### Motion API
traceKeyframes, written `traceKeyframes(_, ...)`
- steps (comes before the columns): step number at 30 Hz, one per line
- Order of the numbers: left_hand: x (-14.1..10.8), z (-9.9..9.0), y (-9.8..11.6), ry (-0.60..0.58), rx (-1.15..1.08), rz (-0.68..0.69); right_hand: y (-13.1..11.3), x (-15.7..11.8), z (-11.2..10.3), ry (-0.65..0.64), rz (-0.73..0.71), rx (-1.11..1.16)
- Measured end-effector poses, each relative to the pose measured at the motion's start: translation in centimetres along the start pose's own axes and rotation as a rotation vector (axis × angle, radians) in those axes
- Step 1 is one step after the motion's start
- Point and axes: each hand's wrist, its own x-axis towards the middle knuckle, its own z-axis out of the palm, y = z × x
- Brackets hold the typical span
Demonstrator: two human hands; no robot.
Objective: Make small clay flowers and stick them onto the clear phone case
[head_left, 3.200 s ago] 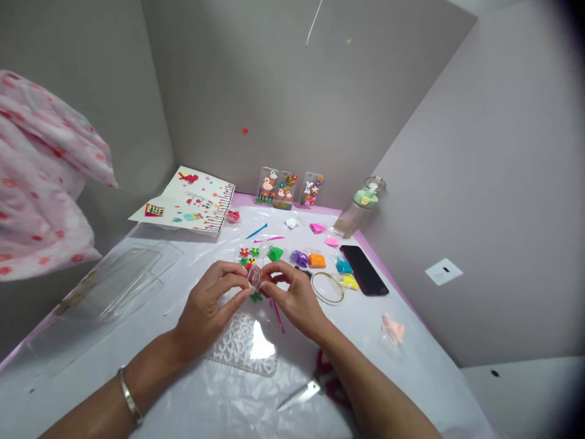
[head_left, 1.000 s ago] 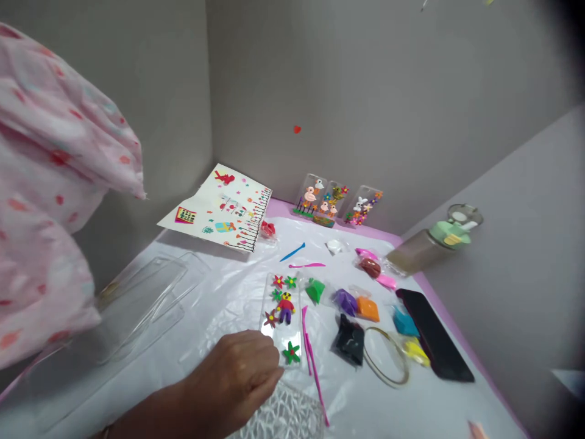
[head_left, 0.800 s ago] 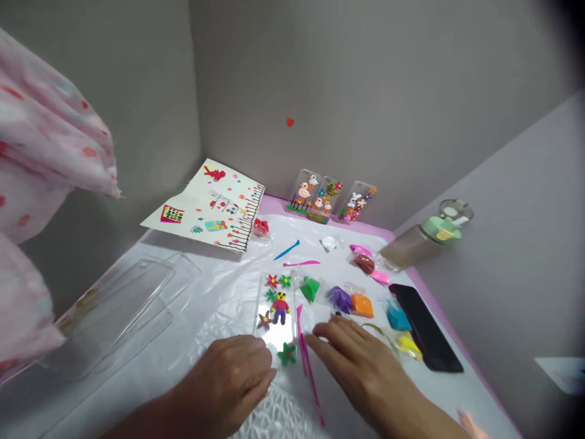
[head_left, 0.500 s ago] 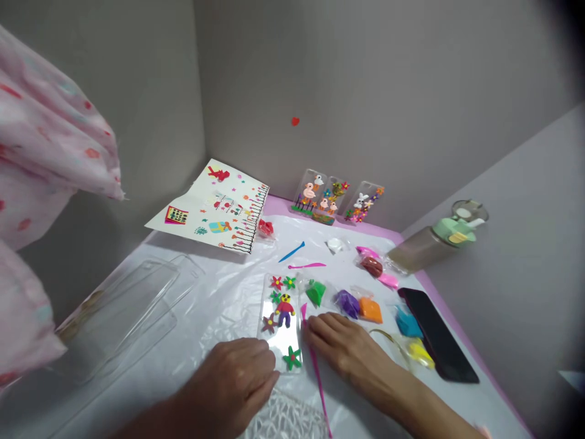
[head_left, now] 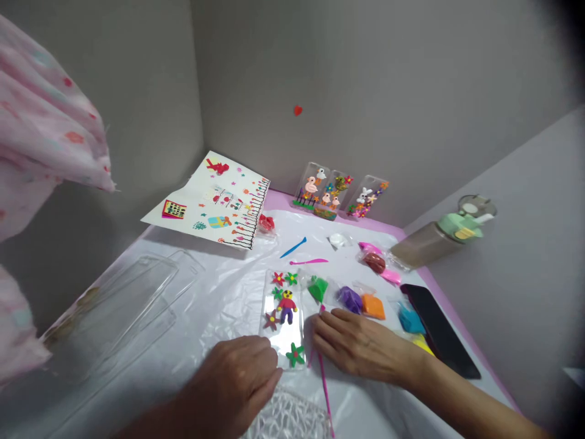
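My right hand [head_left: 351, 341] lies palm down, fingers bent and pressed together over a long thin pink strip [head_left: 325, 393]. The strip's top end shows above the fingers, its lower part below the hand. Left of it lies a clear phone case [head_left: 282, 339] decorated with clay flowers and a small clay figure [head_left: 287, 306] in red and purple. Beside the case's lower left edge, my left hand [head_left: 244, 378] is curled closed; whatever its fingers hold is hidden. A clear textured piece [head_left: 287, 414] lies under and beside that hand.
Bagged clay in green [head_left: 317, 289], purple [head_left: 350, 300] and orange [head_left: 373, 306] lies beyond my right hand. At the right are a dark phone [head_left: 441, 332] and a tilted bottle [head_left: 429, 244]. Clear cases [head_left: 132, 305] lie left; a decorated card [head_left: 214, 207] stands behind.
My right hand has shifted slightly right, and the top end of the pink strip has moved right with it. My left hand stays closed beside the case. The view has tilted a little.
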Motion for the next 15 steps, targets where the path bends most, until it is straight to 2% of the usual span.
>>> traceKeyframes(2,0.0,-0.1,0.0,-0.004,-0.003,0.003,-0.2,-0.8,-0.3,0.124,0.072,0.048)
traceKeyframes(3,0.0,0.0,0.0,-0.004,-0.004,0.002,-0.5,-1.0,-0.6,0.208,0.16,0.085)
traceKeyframes(6,-0.2,0.2,-0.2,0.004,-0.004,0.001,-1.8,-0.4,-2.4,0.501,0.589,0.266)
traceKeyframes(8,-0.3,0.5,-0.3,0.0,-0.007,-0.001,-3.0,0.8,-3.5,0.631,0.791,0.488)
traceKeyframes(11,-0.4,0.8,-0.4,-0.002,-0.013,-0.003,-4.5,3.0,-3.5,0.699,0.864,0.771)
traceKeyframes(15,-0.2,0.7,-0.3,0.008,0.001,-0.013,-5.4,4.5,-0.9,0.731,0.949,0.973)
